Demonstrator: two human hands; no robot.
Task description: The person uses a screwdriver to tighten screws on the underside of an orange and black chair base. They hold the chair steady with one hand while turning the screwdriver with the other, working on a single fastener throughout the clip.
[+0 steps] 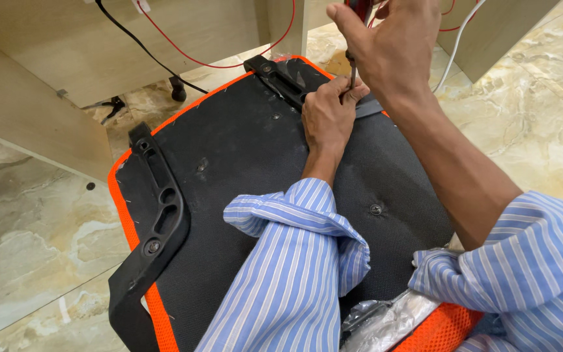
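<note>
on the floor lies the upturned seat [242, 163]. at its far edge your left hand [326, 114] pinches the screwdriver shaft [352, 77] by a bracket [285, 78]; your right hand [386, 39] fists the handle above.

Packaging: one piece, a crumpled clear plastic wrap [392, 319] with a silvery sheen
Wrap position: bottom edge of the frame, right of centre
Wrap shape: loose, wrinkled sheet, bunched into folds, partly cut off by the frame edge
Wrap colours: transparent to grey-white, with dark patches showing through
Wrap neighbours: lies against orange mesh [441, 329] at the lower right, between two blue-striped sleeves
Second scrap: a small glint of clear plastic film [280, 57] at the upper centre
Labels: none visible
Signs: none visible
Screens: none visible
</note>
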